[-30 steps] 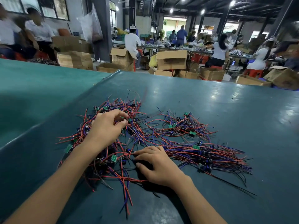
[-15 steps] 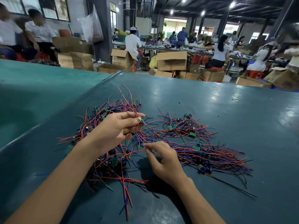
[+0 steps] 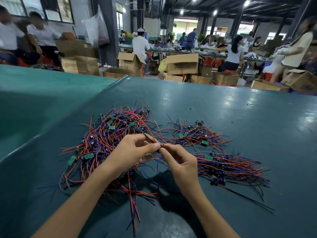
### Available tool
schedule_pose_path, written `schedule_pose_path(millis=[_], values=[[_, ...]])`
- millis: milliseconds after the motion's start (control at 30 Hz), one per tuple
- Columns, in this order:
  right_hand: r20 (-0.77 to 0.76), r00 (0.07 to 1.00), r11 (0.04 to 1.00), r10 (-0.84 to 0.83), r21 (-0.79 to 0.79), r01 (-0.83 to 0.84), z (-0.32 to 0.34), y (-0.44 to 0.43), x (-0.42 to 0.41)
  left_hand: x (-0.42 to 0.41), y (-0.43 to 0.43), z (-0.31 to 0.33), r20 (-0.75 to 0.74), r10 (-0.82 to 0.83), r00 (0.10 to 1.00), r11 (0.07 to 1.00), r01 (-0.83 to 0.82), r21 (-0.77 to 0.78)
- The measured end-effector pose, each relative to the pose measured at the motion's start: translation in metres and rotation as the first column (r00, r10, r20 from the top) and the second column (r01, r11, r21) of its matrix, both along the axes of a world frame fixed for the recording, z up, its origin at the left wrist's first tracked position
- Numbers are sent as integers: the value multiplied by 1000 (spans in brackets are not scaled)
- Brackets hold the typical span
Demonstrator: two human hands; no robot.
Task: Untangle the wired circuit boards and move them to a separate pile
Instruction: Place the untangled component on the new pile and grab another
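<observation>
Only your arms and hands show. Your slim, bare left hand (image 3: 132,152) and your slim, bare right hand (image 3: 180,162) are uncovered from fingertips to wrists, with long, narrow fingers and smooth knuckles. Behind them your bare left forearm (image 3: 82,203) and bare right forearm (image 3: 211,213) run uncovered all the way to the lower edge of the view. Whatever you wear higher up lies outside what the camera catches. The wide lens makes both forearms broaden toward that edge. Your nails are too small and blurred to describe. Soft shading lies along the undersides of both arms.
</observation>
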State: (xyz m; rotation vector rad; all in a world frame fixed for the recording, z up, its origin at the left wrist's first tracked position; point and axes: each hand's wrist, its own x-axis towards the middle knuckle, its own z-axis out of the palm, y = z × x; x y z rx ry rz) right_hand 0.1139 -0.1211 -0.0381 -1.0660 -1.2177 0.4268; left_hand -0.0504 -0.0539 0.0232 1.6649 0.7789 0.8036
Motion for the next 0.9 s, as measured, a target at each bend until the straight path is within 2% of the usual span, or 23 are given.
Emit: schedule_pose_path(millis=[133, 267, 400, 533, 733, 800, 833, 867, 900], values=[[-200, 974, 990, 104, -69, -120, 5, -1, -1, 4, -3, -3, 41, 61, 997, 998, -60, -14], [-370, 919, 974, 137, -116, -192, 5, 1, -2, 9, -5, -6, 184, 112, 976, 984, -83, -158], [-427, 885, 954, 187, -135, -267, 4, 1, -2, 14, -7, -11, 257, 122, 959, 965, -55, -255], [-479, 864, 958, 156, -139, -251, 6, 1, -1, 14, -9, -16, 309, 166, 936, 951, -69, -302], [-562, 822, 987, 86, -66, -149, 32, 7, 22, 6, 2, -8, 552, 408, 727, 846, -75, -527], [-564, 826, 991, -26, -123, -53, 44, 18, 40, -3, 10, -7, 554, 465, 691, 839, -144, -524], [-561, 822, 983, -99, -181, -5, 49, 25, 50, -7, 13, -7, 522, 480, 705, 846, -213, -489], [-555, 815, 969, -167, -246, 31, 54, 33, 61, -12, 16, -9, 462, 483, 744, 860, -305, -408], [-542, 809, 948, -226, -313, 56, 58, 42, 73, -17, 19, -11, 367, 477, 798, 877, -403, -263]])
